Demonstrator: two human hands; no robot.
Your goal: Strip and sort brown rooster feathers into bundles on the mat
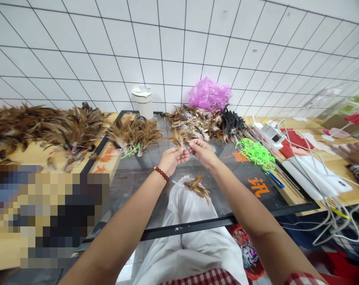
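Observation:
My left hand (pixel 172 161), with a dark red bead bracelet at the wrist, is closed in a pinch on a small tuft of brown feathers (pixel 178 137). Fingertips of my right hand (pixel 203 153) are pressed together close beside it, near the pale quill ends; what they grip is too small to make out. Below both hands a single small bunch of brown feathers (pixel 198 187) appears on the dark glass tabletop (pixel 144 178). To the left lies a feather bundle (pixel 135 132) tied with green string. Beyond my hands is a pile of loose mixed feathers (pixel 194 120).
Large feather piles (pixel 72 126) cover the left table. A white lidded cup (pixel 142 102) and a pink plastic bag (pixel 210 94) stand by the tiled wall. Green cord (pixel 256 153), blue-handled snips (pixel 274 179), and white cables (pixel 327 194) lie right. Another person's hand (pixel 356 152) is at far right.

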